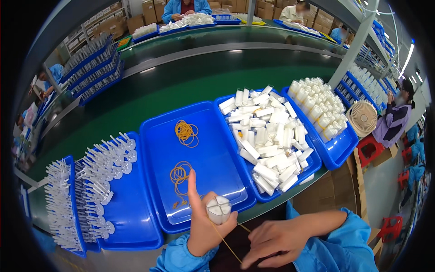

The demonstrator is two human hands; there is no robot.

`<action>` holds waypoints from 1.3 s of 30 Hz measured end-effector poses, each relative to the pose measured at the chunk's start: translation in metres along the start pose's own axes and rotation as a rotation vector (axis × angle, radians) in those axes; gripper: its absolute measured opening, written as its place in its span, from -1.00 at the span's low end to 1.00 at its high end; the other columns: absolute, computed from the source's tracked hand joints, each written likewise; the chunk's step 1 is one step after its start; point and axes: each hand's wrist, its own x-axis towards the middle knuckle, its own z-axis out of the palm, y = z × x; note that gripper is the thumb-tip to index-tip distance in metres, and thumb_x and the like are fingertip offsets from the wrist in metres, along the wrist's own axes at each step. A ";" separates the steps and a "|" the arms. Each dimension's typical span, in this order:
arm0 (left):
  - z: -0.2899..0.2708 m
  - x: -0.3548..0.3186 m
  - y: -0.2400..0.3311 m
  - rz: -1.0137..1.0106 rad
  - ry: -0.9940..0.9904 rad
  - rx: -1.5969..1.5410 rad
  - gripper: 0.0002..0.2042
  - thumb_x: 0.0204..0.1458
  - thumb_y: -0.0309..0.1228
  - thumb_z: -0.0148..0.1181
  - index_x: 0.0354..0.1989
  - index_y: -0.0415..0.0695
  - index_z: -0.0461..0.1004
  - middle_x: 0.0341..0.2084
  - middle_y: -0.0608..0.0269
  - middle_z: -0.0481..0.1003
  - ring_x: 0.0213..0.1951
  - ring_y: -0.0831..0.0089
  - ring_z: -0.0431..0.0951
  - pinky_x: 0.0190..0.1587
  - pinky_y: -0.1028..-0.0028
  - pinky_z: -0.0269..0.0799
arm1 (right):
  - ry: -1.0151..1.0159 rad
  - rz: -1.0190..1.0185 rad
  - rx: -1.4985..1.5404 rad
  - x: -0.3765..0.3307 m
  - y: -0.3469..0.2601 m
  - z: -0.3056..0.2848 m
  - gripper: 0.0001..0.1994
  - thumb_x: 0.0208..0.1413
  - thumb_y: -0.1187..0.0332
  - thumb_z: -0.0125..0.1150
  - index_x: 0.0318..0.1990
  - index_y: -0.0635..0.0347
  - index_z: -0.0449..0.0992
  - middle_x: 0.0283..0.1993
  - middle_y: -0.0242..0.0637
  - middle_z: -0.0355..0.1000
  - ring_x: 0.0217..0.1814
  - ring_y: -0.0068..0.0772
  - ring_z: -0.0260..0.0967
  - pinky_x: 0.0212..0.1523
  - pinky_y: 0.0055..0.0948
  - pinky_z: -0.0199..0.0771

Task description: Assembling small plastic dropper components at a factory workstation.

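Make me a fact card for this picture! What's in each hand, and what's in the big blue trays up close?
Left hand: holds a round white bundle
Right hand: stretches a yellow rubber band out from the bundle
Middle tray: loose yellow rubber bands
Tray to its right: heaped white packets
Rightmost tray: rows of white bundles
Trays on the left: clear stemmed plastic pieces
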 end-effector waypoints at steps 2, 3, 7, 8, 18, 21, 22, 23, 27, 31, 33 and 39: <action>0.002 0.001 0.001 -0.183 0.064 -0.345 0.02 -0.27 -0.71 0.10 0.31 0.02 -0.48 -0.48 0.27 0.27 -0.56 0.53 0.36 -0.48 0.55 0.37 | 0.000 -0.308 0.278 -0.002 0.029 0.000 -0.62 0.13 0.30 0.02 0.04 0.38 0.33 -0.41 -0.07 0.45 -0.42 -0.25 0.43 -0.51 -0.44 0.38; 0.003 0.000 0.002 -0.275 0.100 -0.516 0.02 -0.27 -0.71 0.11 0.31 0.04 -0.48 -0.48 0.28 0.26 -0.58 0.52 0.36 -0.52 0.54 0.38 | 0.083 -0.383 0.454 -0.007 0.044 -0.001 -0.61 0.14 0.28 0.00 0.07 0.33 0.29 -0.26 0.00 0.40 -0.36 -0.20 0.44 -0.48 -0.42 0.40; 0.010 -0.004 0.003 0.020 0.117 -0.540 0.02 -0.27 -0.74 0.14 0.29 -0.05 -0.49 -0.44 0.25 0.29 -0.48 0.55 0.38 -0.39 0.58 0.37 | 0.625 -0.313 1.082 -0.032 0.038 -0.012 -0.58 0.21 0.35 -0.13 0.23 0.14 0.13 0.25 0.07 0.09 -0.13 -0.13 0.45 -0.40 -0.47 0.47; 0.012 -0.006 -0.003 0.118 0.129 -0.379 0.03 -0.26 -0.73 0.15 0.29 -0.06 -0.50 -0.44 0.25 0.29 -0.48 0.54 0.39 -0.39 0.58 0.37 | 0.616 -0.196 1.065 -0.031 0.040 -0.016 -0.54 0.22 0.47 -0.21 0.28 0.03 0.05 0.30 0.03 0.00 -0.12 -0.15 0.45 -0.38 -0.52 0.48; 0.018 -0.030 -0.007 0.224 -0.334 0.830 -0.21 -0.36 -0.43 0.32 0.11 -0.38 0.05 -0.02 -0.13 0.22 0.06 0.01 0.24 0.15 0.21 0.08 | 0.667 0.211 -0.365 -0.022 0.017 -0.004 -0.73 -0.15 0.36 0.25 -0.24 0.14 0.40 -0.24 -0.18 0.33 -0.24 -0.09 0.36 -0.29 -0.35 0.41; -0.002 -0.029 0.031 0.444 -0.311 0.695 -0.31 -0.29 -0.46 0.30 0.06 -0.38 0.12 -0.10 -0.17 0.28 0.00 0.01 0.28 0.10 0.18 0.14 | 0.714 0.251 -0.420 -0.038 0.010 0.000 -0.69 -0.17 0.36 0.26 -0.19 0.12 0.42 -0.21 -0.20 0.33 -0.22 -0.12 0.36 -0.24 -0.38 0.41; -0.013 -0.035 0.031 0.404 -0.090 0.684 -0.37 -0.25 -0.48 0.26 0.05 -0.38 0.15 -0.12 -0.17 0.30 -0.02 0.01 0.30 0.09 0.19 0.15 | 0.787 0.206 -0.510 -0.052 0.000 -0.010 -0.66 -0.18 0.39 0.27 -0.16 0.10 0.43 -0.20 -0.21 0.34 -0.21 -0.21 0.38 -0.26 -0.41 0.43; -0.028 -0.049 0.026 0.359 0.136 0.671 -0.43 -0.21 -0.50 0.23 0.03 -0.38 0.17 -0.15 -0.18 0.32 -0.04 0.01 0.31 0.08 0.19 0.17 | 0.887 0.259 -0.579 -0.071 -0.014 -0.024 -0.65 -0.20 0.42 0.29 -0.16 0.12 0.45 -0.23 -0.26 0.38 -0.24 -0.32 0.40 -0.29 -0.43 0.46; -0.111 -0.066 0.031 0.062 0.416 1.283 -0.67 -0.04 -0.50 0.10 -0.07 -0.32 0.33 -0.23 -0.10 0.38 -0.22 0.07 0.42 -0.13 0.29 0.34 | 1.776 0.593 -1.342 -0.172 -0.045 -0.082 -0.72 -0.23 0.46 0.28 -0.27 0.26 0.43 -0.45 -0.29 0.38 -0.57 -0.52 0.30 -0.51 -0.57 0.34; -0.163 -0.092 0.035 -0.256 0.367 1.699 -0.73 -0.02 -0.36 0.13 -0.17 -0.25 0.42 -0.27 -0.06 0.41 -0.32 0.04 0.45 -0.32 0.28 0.37 | 1.841 0.776 -1.568 -0.268 -0.048 -0.151 -0.69 -0.18 0.33 0.29 -0.25 0.25 0.42 -0.44 -0.21 0.40 -0.53 -0.47 0.36 -0.47 -0.48 0.36; -0.173 -0.099 0.028 -0.268 0.383 1.730 -0.70 -0.03 -0.29 0.14 -0.18 -0.24 0.42 -0.30 -0.09 0.40 -0.30 -0.01 0.44 -0.32 0.23 0.36 | 1.655 0.884 -1.733 -0.306 -0.028 -0.185 -0.68 -0.18 0.29 0.30 -0.26 0.25 0.43 -0.43 -0.18 0.42 -0.49 -0.45 0.39 -0.44 -0.45 0.38; -0.189 -0.084 0.015 -0.346 0.398 1.756 -0.65 -0.02 -0.26 0.14 -0.14 -0.28 0.39 -0.25 -0.16 0.41 -0.23 -0.06 0.43 -0.18 0.19 0.33 | 1.772 1.011 -0.775 -0.311 -0.002 -0.219 -0.75 -0.09 0.27 0.29 -0.36 0.25 0.46 -0.52 -0.29 0.42 -0.59 -0.52 0.39 -0.58 -0.56 0.40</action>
